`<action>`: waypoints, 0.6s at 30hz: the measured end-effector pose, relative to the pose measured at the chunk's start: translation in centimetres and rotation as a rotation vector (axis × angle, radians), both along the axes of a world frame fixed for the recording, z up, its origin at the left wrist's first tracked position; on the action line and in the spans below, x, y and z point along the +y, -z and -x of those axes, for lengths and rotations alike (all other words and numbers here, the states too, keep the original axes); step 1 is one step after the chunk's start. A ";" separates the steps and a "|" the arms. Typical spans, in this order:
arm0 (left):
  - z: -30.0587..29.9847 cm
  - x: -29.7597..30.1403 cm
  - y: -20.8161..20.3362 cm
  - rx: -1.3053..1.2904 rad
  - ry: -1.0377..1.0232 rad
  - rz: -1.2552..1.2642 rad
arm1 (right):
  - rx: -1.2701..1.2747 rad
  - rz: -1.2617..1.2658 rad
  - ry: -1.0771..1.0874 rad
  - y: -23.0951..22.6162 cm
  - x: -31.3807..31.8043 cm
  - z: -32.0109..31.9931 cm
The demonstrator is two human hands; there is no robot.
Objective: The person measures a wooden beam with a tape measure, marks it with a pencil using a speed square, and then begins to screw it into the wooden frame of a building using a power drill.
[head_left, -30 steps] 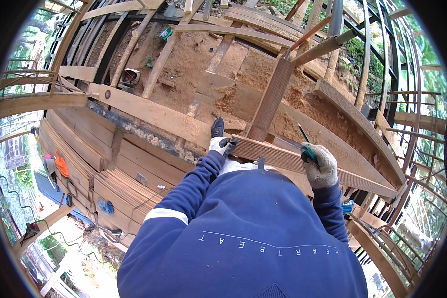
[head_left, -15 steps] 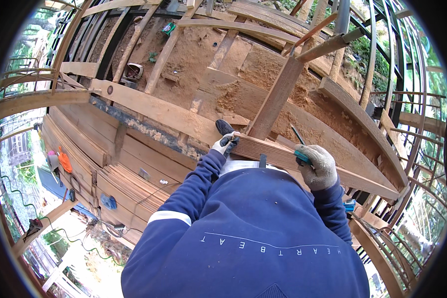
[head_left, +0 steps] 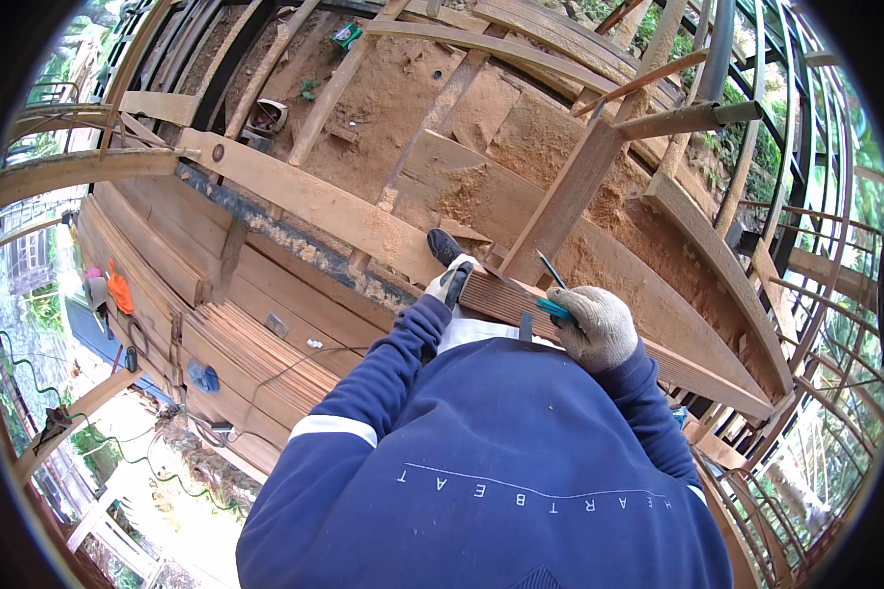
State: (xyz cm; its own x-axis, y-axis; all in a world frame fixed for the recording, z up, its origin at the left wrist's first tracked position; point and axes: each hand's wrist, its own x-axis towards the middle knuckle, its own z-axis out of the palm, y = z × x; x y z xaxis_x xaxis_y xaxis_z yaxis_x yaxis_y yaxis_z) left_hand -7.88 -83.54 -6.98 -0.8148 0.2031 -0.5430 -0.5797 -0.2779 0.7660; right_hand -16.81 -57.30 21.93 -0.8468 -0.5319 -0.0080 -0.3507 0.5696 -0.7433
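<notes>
A reddish-brown grooved plank (head_left: 501,299) lies across in front of my body, slanting down to the right. At its left end, my left hand (head_left: 452,282), in a white-and-dark glove, is closed around the plank. My right hand (head_left: 597,329), in a knitted work glove, is over the plank right of its middle. A dark pencil (head_left: 549,268) sticks up from that hand, and its fingers also close on a small teal object (head_left: 556,312), whose kind I cannot make out. Below the plank, a short grey strip (head_left: 526,326) stands against its near side.
A wooden post (head_left: 565,201) meets the far side of the plank. Long boards (head_left: 285,191) and sawdust-covered timbers lie beyond. Stacked boards (head_left: 255,344) are at left, near an orange item (head_left: 120,288) and a cable. A dark shoe (head_left: 446,247) shows beyond my left hand.
My right hand has moved left along the plank with the pencil and teal object. My left hand stays at the plank's left end, its grip slightly shifted. The view has shifted a little.
</notes>
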 end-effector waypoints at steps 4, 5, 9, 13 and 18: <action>0.7 0.2 1.6 -0.065 -0.004 0.031 | -0.039 0.021 0.001 0.6 0.4 0.3; 1.0 0.2 1.8 -0.077 -0.002 0.039 | -0.024 0.028 -0.001 1.0 0.3 0.4; 1.4 0.5 1.8 0.026 0.035 0.112 | -0.008 -0.012 -0.084 2.9 -0.7 0.8; 1.5 0.8 0.6 0.143 0.087 0.038 | -0.013 -0.026 -0.118 5.1 -1.8 1.0; 3.8 1.8 -2.7 0.124 0.154 -0.193 | 0.017 -0.048 -0.104 9.0 -2.3 1.3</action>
State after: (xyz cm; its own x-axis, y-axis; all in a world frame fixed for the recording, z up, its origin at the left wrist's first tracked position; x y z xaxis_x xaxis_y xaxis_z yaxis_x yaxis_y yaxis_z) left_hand -11.64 -81.77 -4.29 -0.8239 0.4203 -0.3801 -0.5317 -0.3416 0.7750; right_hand -18.09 -59.64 12.97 -0.7876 -0.6158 -0.0218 -0.4217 0.5644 -0.7096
